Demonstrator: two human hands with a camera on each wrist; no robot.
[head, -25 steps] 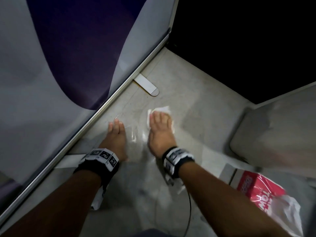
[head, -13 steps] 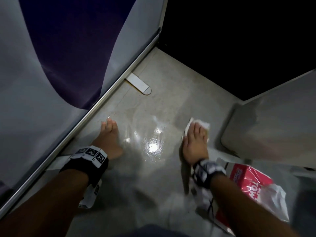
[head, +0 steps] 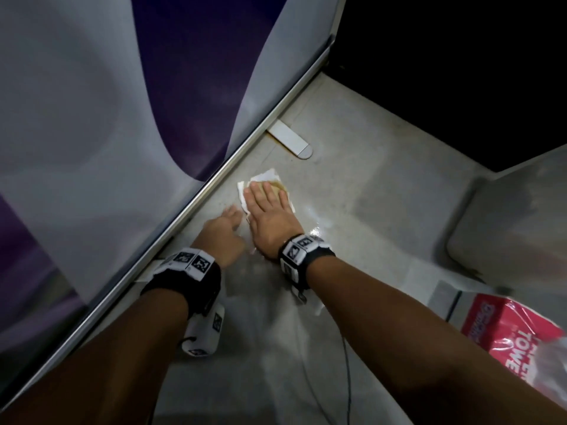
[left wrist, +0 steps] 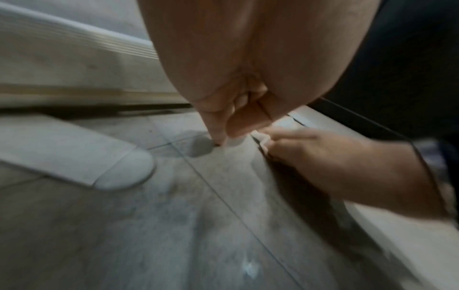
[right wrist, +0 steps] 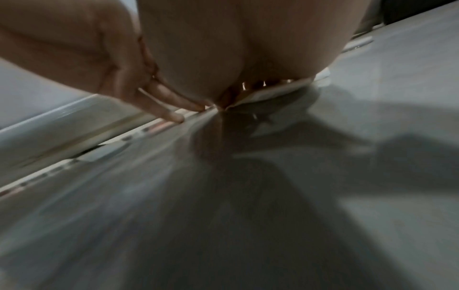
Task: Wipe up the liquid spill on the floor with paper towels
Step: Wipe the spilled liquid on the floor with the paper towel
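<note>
My right grip [head: 270, 216] is lying flat, fingers straight and together, pressing a folded paper towel [head: 267, 179] onto the floor [head: 368, 210]. The towel is showing a brownish wet stain under my fingertips and is sitting just beside the metal rail [head: 190, 210] of the grey-and-purple panel. My left grip [head: 224, 231] is resting on the floor right beside it, fingers loosely extended, holding nothing. A wet sheen [head: 316, 228] is glinting just right of my right wrist. The red paper towel pack [head: 506, 335] is lying well apart, lower right.
</note>
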